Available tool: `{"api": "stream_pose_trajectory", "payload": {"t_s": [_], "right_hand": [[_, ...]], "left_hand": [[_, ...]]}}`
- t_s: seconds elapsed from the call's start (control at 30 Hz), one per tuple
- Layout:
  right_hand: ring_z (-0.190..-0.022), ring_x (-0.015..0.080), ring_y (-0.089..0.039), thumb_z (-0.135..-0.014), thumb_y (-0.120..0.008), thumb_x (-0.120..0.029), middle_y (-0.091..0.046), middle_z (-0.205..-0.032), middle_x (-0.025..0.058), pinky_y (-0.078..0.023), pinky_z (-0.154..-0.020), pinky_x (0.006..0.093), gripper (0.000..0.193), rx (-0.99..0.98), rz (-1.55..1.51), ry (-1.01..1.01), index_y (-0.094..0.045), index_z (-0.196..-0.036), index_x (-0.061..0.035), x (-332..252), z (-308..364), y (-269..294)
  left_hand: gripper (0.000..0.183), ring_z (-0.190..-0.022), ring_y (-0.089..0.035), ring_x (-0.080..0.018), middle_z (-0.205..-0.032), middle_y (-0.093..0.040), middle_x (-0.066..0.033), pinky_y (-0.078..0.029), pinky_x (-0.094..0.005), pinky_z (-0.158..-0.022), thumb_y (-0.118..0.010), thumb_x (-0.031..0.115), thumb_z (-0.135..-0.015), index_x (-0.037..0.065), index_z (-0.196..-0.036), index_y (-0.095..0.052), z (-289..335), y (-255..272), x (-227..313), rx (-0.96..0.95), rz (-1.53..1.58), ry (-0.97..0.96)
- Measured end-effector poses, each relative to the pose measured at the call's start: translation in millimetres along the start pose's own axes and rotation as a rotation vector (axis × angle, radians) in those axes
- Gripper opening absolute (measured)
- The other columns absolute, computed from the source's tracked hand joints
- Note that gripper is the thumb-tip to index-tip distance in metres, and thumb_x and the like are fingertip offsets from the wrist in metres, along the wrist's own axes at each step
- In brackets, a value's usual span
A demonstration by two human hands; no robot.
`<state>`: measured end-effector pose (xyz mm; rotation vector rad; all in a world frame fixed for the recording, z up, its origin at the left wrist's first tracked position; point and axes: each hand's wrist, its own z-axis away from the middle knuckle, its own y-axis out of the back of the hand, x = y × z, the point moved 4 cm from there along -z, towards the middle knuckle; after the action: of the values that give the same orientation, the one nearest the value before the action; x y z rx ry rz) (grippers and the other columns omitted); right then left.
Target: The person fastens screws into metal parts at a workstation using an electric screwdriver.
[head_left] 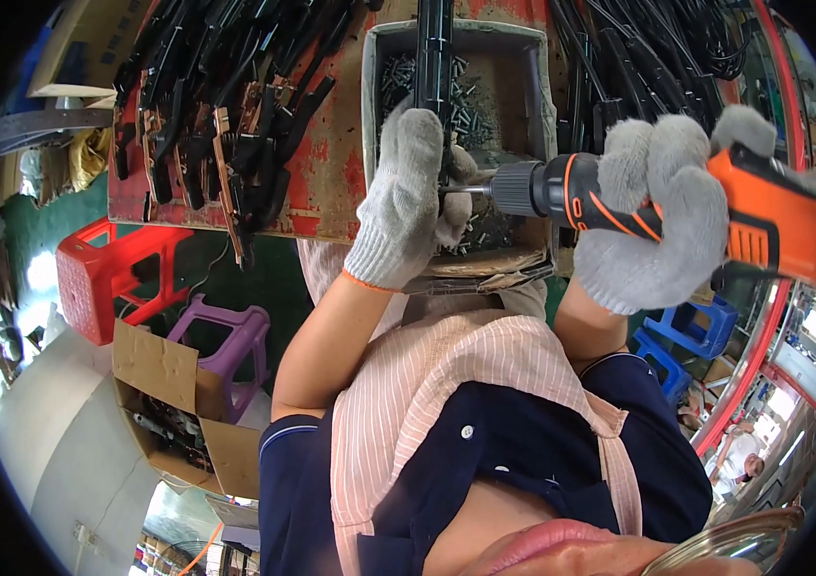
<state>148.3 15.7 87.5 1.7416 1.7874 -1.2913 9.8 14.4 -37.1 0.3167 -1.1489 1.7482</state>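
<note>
In a grey knitted glove, my left hand (398, 202) is closed around a long, shiny black bar-shaped part (435, 58), upright in the picture above an open box (550, 96). Loose small metal screws (465, 120) lie scattered inside the box. My right hand (662, 221), gloved alike, grips an orange and black power drill (754, 216) held level and pointing left. Its thin bit (465, 189) reaches the lower part of the black piece beside my left fingers. Whether a screw sits at the tip is hidden by the glove.
Black handles with copper-coloured metal pieces (225, 163) pile on the worn red table (316, 197) at left; more black parts and cables (657, 58) lie right. A red stool (91, 278), purple stool (235, 331), blue stool (706, 326) and opened carton (153, 365) stand on the floor.
</note>
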Motion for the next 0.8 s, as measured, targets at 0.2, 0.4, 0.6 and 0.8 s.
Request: {"api": "stream_pose_trajectory", "payload": {"t_s": [0.2, 0.4, 0.6, 0.8], "right_hand": [[-0.061, 0.0198, -0.054, -0.09, -0.053, -0.022, -0.056, -0.08, 0.0108, -0.05, -0.057, 0.0329, 0.039, -0.115, -0.283, 0.085, -0.048, -0.123, -0.0006, 29.9, -23.2, 37.5], [-0.084, 0.032, -0.065, -0.086, -0.033, -0.078, -0.065, -0.097, 0.0221, -0.052, -0.076, 0.049, 0.098, 0.067, -0.785, -0.031, -0.049, -0.122, 0.0111, 77.1, -12.5, 51.9], [-0.064, 0.0261, -0.063, -0.095, -0.052, -0.045, -0.068, -0.084, 0.0157, -0.053, -0.064, 0.0423, 0.052, 0.121, -0.244, -0.007, -0.046, -0.129, -0.0061, 84.5, -19.5, 66.3], [-0.062, 0.0246, -0.061, -0.093, -0.055, -0.029, -0.065, -0.08, 0.015, -0.054, -0.063, 0.0373, 0.045, 0.104, -0.219, 0.034, -0.045, -0.123, 0.0014, 80.7, -18.2, 59.8]], "left_hand": [[0.073, -0.047, -0.047, -0.0073, -0.08, -0.054, -0.0016, -0.038, -0.0205, -0.039, -0.067, 0.031, -0.09, 0.015, -0.147, -0.025, 0.5, -1.2, 0.4, -0.03, 0.099, 0.112], [0.083, -0.052, -0.054, -0.0077, -0.085, -0.057, -0.0017, -0.042, -0.0196, -0.041, -0.073, 0.0, -0.079, 0.014, -0.146, -0.027, 0.8, -5.8, 8.2, -0.014, 0.122, 0.101], [0.058, -0.044, -0.046, -0.0088, -0.075, -0.055, -0.0015, -0.036, -0.0221, -0.039, -0.068, 0.001, -0.084, 0.011, -0.134, -0.04, 3.3, -10.5, 10.5, 0.072, 0.047, 0.063], [0.079, -0.052, -0.054, -0.0072, -0.085, -0.058, -0.0011, -0.043, -0.0195, -0.041, -0.072, -0.001, -0.08, 0.015, -0.145, -0.029, 0.8, -7.9, 9.6, -0.015, 0.136, 0.088]]}}
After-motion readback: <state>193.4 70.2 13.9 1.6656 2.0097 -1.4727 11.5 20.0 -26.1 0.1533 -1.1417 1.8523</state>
